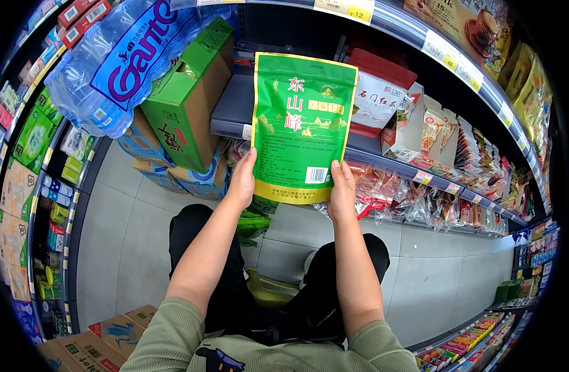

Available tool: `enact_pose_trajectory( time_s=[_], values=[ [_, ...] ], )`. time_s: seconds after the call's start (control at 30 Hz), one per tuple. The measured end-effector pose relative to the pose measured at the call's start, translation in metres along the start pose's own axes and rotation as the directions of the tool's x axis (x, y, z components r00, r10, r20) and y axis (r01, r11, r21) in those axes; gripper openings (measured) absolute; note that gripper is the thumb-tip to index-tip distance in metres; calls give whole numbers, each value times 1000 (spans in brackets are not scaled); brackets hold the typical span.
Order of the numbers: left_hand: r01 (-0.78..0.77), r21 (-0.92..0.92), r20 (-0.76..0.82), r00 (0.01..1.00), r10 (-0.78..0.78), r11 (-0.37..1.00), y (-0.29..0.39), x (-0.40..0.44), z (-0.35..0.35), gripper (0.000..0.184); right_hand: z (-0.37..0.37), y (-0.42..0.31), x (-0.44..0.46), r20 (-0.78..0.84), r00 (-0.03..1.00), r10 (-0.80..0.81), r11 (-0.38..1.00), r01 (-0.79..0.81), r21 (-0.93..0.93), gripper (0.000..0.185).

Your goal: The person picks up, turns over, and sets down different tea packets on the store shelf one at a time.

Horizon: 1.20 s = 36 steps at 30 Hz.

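Both bare hands occupied with one item: a green pouch with gold edges, located at the centre of the frame, roughly upright, its printed face turned to the wearer. Left hand grips the pouch's lower left edge; right hand grips its lower right edge, thumb laid on the front face just beside a white barcode label. Fingers closed on the pouch at both sides; those behind it are mostly hidden, exact curl cannot be told. Pouch overlaps a dark shelf in this view. Just right of the pouch, on the shelving: a red-and-white package, then an open display box of small packets, with more packets in a row toward the right of the frame. Upper left: a plastic-wrapped bottle pack with a blue label, beside a green carton. Both forearms reach up from the bottom of the frame, from pale green sleeves. Knees in dark trousers show either side, above a grey tiled floor. Brown cartons at lower left.
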<state>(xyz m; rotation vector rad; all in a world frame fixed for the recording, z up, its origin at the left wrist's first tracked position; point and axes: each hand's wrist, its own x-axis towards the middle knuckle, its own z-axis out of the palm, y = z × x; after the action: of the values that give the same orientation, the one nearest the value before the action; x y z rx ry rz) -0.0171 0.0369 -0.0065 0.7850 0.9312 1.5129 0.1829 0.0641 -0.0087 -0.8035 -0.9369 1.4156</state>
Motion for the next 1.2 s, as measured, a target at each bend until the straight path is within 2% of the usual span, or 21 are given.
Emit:
enact_pose_trajectory(
  time_s=[0.33, 0.4, 0.43, 0.5, 0.53, 0.63, 0.7, 0.73, 0.87, 0.93, 1.03, 1.07, 1.1, 1.17, 1.2],
  values=[
    [-19, 41, -16, 1000, 20, 999, 1, 0, 1, 49, 0, -2, 0, -17, 999, -29, 999, 29, -20, 27],
    [-102, 248, 11, 995, 103, 963, 3, 0, 3, 43, 1, -3, 0, -31, 999, -42, 999, 41, -25, 26],
    [-101, 248, 14, 995, 101, 964, 3, 0, 5, 43, 1, -3, 0, -40, 998, -51, 998, 49, -30, 25],
    [-224, 340, 3, 972, 237, 914, 2, 0, 9, 37, 1, -4, -1, -37, 996, -81, 995, 79, -53, 25],
    [-225, 340, 4, 971, 238, 913, 0, 1, 7, 37, 2, -4, -1, -30, 993, -110, 991, 107, -76, 25],
    [-225, 353, 12, 972, 236, 908, -6, 1, 6, 45, 8, -9, -2, -23, 985, -170, 982, 167, -93, 25],
    [-301, 526, 48, 944, 326, 795, -9, -3, 13, 59, 6, -7, -2, -22, 987, -159, 981, 156, -113, 26],
    [-276, 498, 68, 958, 280, 822, -9, -6, 16, 63, 5, -7, -2, -20, 989, -148, 981, 144, -133, 26],
    [-305, 508, 73, 947, 313, 806, -11, -2, 15, 66, 6, -12, -4, 52, 992, -119, 974, 127, -189, 28],
    [-283, 471, 54, 955, 293, 836, -10, -1, 14, 69, 5, -16, -6, 148, 988, -34, 961, 73, -267, 34],
    [-277, 429, 46, 957, 286, 860, -14, 2, 10, 71, 8, -26, -14, 233, 972, 6, 962, 58, -267, 42],
    [-277, 429, 47, 957, 285, 860, -15, 2, 9, 71, 4, -19, -11, 253, 967, 9, 992, 24, -126, 47],
    [-275, 426, 50, 958, 281, 862, -16, 2, 7, 73, 4, -19, -12, 253, 968, 8, 992, 24, -125, 47],
    [-273, 422, 53, 959, 277, 865, -15, 1, 7, 75, 12, -29, -16, 308, 946, 97, 986, -134, 103, 50],
    [-215, 329, 45, 976, 212, 920, -14, 0, 7, 80, 10, -29, -17, 324, 936, 137, 977, -182, 113, 47]
  ],
)
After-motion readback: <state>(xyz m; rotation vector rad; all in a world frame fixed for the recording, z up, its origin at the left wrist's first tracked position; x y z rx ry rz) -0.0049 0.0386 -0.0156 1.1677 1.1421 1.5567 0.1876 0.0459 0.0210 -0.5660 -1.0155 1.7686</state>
